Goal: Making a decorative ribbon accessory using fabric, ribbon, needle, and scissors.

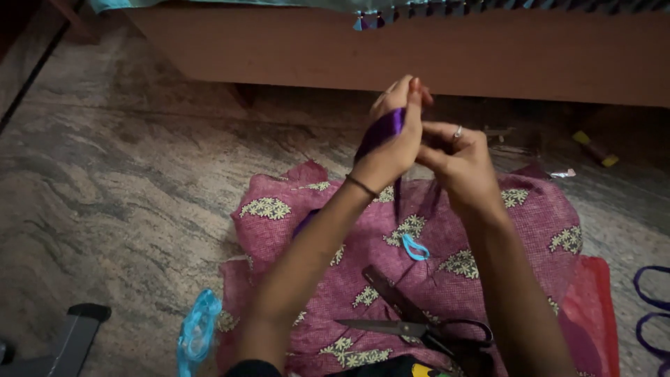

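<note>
My left hand (394, 139) is raised over a magenta cloth with pale flower prints (293, 223), and a purple satin ribbon (380, 132) is wound across its back and palm. One ribbon end hangs down below the wrist. My right hand (457, 160), with a ring on one finger, meets the left hand's fingers and pinches the ribbon there. Large black-handled scissors (412, 318) lie open on the cloth near my lap. A small light blue loop (415, 248) lies on the cloth between my forearms.
A wooden bed frame (419, 52) with a tasselled cover edge spans the back. On the stone floor lie a pale blue plastic piece (197, 331), a red bag (592, 307), purple ribbon loops (652, 307) and a yellow-ended spool (593, 148). A grey object (73, 335) sits at the lower left.
</note>
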